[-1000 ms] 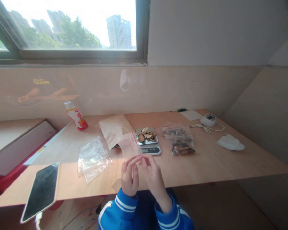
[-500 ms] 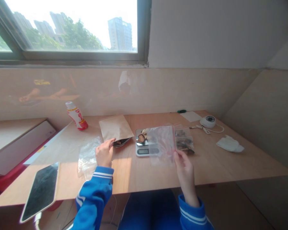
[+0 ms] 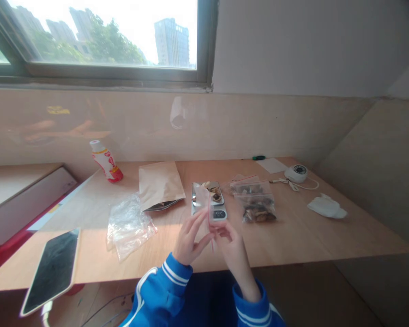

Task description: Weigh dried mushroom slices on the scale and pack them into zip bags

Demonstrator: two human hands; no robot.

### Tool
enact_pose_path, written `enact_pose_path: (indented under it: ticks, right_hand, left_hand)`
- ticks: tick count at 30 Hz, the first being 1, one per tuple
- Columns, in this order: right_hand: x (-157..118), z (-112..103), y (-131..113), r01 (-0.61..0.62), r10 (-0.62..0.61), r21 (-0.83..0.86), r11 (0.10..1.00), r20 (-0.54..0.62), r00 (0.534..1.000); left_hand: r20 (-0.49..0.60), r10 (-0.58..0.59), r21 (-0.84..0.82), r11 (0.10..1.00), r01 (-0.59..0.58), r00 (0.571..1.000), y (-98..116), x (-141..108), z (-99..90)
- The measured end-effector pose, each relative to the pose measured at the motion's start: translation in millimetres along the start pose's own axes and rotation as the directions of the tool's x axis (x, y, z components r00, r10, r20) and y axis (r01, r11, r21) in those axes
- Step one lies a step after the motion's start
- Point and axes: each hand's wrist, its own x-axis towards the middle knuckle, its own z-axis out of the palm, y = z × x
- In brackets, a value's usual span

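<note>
A clear zip bag [image 3: 202, 196] with a red seal line is held upright between my two hands, in front of the kitchen scale [image 3: 224, 212]. My left hand [image 3: 192, 236] has its fingers against the bag's left side. Pinching the seal edge from the right is my right hand [image 3: 226, 238]. Dried mushroom pieces [image 3: 215, 192] lie on the scale's metal plate, partly behind the bag. To the left lies a brown paper pouch [image 3: 161, 184], its dark mouth facing me. Filled zip bags [image 3: 257, 206] of dark dried pieces rest right of the scale.
Crumpled clear bags [image 3: 127, 225] and a phone [image 3: 52, 265] on a cable are at the left, a red-and-white bottle [image 3: 106, 162] behind them. A white camera [image 3: 296, 173] with its cord, a white tissue [image 3: 327, 206] and a paper sheet [image 3: 271, 165] occupy the right.
My left hand has left the brown pouch and joined my right hand at the zip bag. My right hand has moved left with the bag, which has turned edge-on.
</note>
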Motion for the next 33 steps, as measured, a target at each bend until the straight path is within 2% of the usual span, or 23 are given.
enact_pose_path:
  ticks: [3, 6, 8, 11, 14, 16, 21, 23, 25, 28, 30, 33]
  right_hand:
    - [-4, 11, -2, -0.008, 0.006, 0.031, 0.999, 0.064, 0.998]
    - [-5, 13, -1, -0.016, 0.005, 0.069, 0.997, 0.153, 0.988]
    - [-4, 11, 2, -0.042, 0.028, 0.089, 0.995, 0.150, 0.988]
    - [-1, 7, 8, -0.088, 0.086, 0.109, 0.990, 0.027, 0.996]
    - [2, -1, 14, -0.069, 0.068, 0.071, 0.995, 0.018, 0.998]
    - [4, -8, 18, -0.011, 0.012, -0.012, 1.000, 0.055, 0.998]
    - [23, -28, 31, 0.187, -0.196, -0.290, 0.939, -0.002, 0.981]
    - [40, -34, 37, 0.257, -0.275, -0.410, 0.875, 0.015, 0.961]
    - [61, -36, 42, 0.290, -0.294, -0.528, 0.798, 0.078, 0.953]
    - [92, -31, 45, 0.311, -0.233, -0.639, 0.704, 0.205, 0.951]
    - [108, -26, 46, 0.318, -0.185, -0.673, 0.667, 0.264, 0.947]
    - [122, -19, 47, 0.314, -0.146, -0.700, 0.642, 0.290, 0.946]
  left_hand:
    - [-0.106, -0.052, -0.021, 0.999, 0.050, 0.993, -5, -7, 4.5]
    - [-0.170, -0.038, -0.007, 0.999, 0.037, 0.985, -14, -11, -1.5]
    - [-0.272, -0.047, 0.010, 0.999, 0.052, 0.961, -20, -10, -7.8]
    - [-0.449, -0.172, 0.020, 0.979, 0.202, 0.877, -29, -5, -15.1]
    - [-0.457, -0.328, -0.014, 0.932, 0.362, 0.827, -42, 0, -14.8]
    - [-0.475, -0.376, -0.045, 0.914, 0.404, 0.796, -51, 0, -10.3]
    - [-0.707, -0.319, 0.029, 0.878, 0.477, 0.631, -64, -6, 0.0]
    - [-0.747, -0.297, 0.059, 0.861, 0.505, 0.595, -64, -7, -0.1]
    - [-0.758, -0.292, 0.074, 0.850, 0.521, 0.583, -63, -7, -1.3]
    - [-0.752, -0.297, 0.083, 0.843, 0.531, 0.589, -61, -5, -1.7]
    - [-0.740, -0.307, 0.082, 0.842, 0.534, 0.598, -61, -4, -0.6]
    - [-0.702, -0.346, 0.064, 0.840, 0.539, 0.623, -61, -4, 1.5]
